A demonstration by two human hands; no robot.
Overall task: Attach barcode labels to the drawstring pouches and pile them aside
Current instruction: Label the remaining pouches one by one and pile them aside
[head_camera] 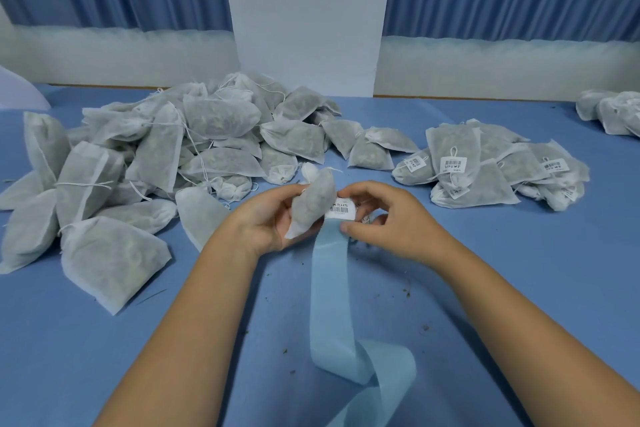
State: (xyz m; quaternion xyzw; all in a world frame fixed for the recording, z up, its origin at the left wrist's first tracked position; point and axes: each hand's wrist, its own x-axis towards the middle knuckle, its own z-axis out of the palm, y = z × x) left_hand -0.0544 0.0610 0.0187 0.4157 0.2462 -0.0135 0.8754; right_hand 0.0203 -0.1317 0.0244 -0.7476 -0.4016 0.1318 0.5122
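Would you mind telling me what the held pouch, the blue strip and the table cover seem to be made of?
Pouch: likely thin non-woven fabric, matte white, semi-sheer, darker where filled. Strip: probably smooth label backing paper, pale blue, slightly translucent; it bends in soft loops. Table cover: apparently matte blue cloth or non-woven sheet; no glare.

Three pouch piles (166,156) (491,170) (613,111), two hands (265,217) (393,215)

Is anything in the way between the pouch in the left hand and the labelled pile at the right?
Only the right hand, pinching the barcode label beside the pouch, is on that side. Beyond it, nothing visible lies on the table before the labelled pile.
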